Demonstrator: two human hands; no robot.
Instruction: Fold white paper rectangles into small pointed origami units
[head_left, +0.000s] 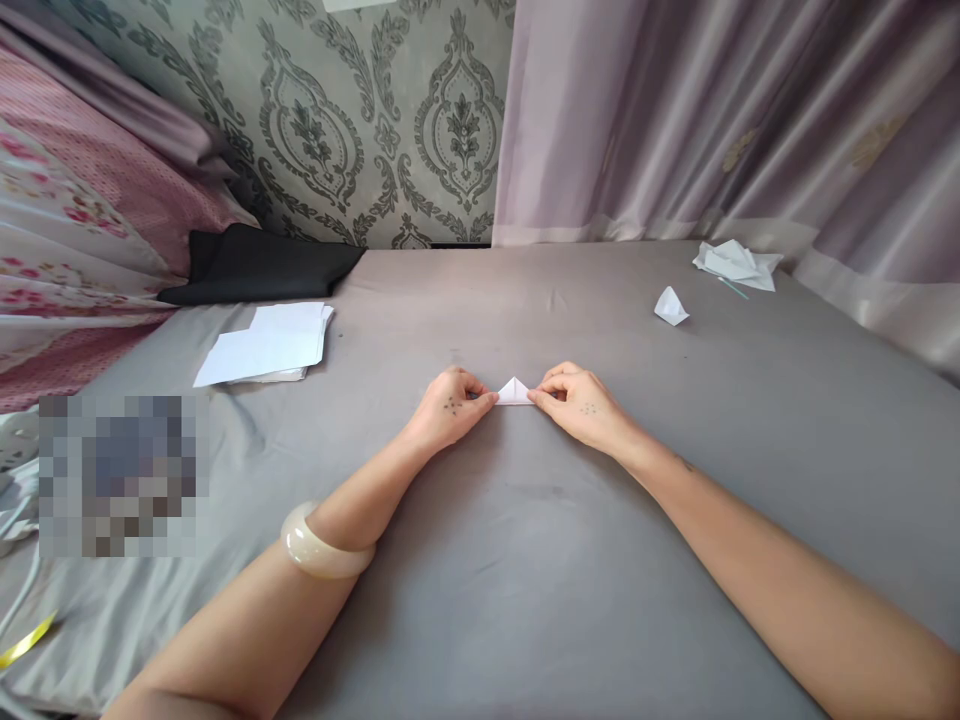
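Folded white paper (514,391), one piece: small, triangular peak above a narrow flat band along its base, positioned mid-view at the hub of the dial, low over the grey sheet (517,570). Left hand (451,408), at nine o'clock of the piece: narrow pinch, thumb and fingers holding its left end. Right hand (583,406), at three o'clock: matching narrow pinch on the right end. Cream bangle (324,556), glossy, on the left forearm, eight o'clock. Folded paper boat (671,308), white, standing alone at two o'clock. Pile of white papers (739,264), loosely heaped, farther out at two o'clock; thin blue-green stick (733,289) just beside its near edge. Stack of white paper sheets (274,342), edges uneven, between nine and ten o'clock. Black cloth (262,268), laid behind that stack, ten o'clock. Yellow strip (28,640), far out at eight o'clock. Damask-patterned wallpaper (405,130), toward eleven; mauve curtain (622,120), at one.
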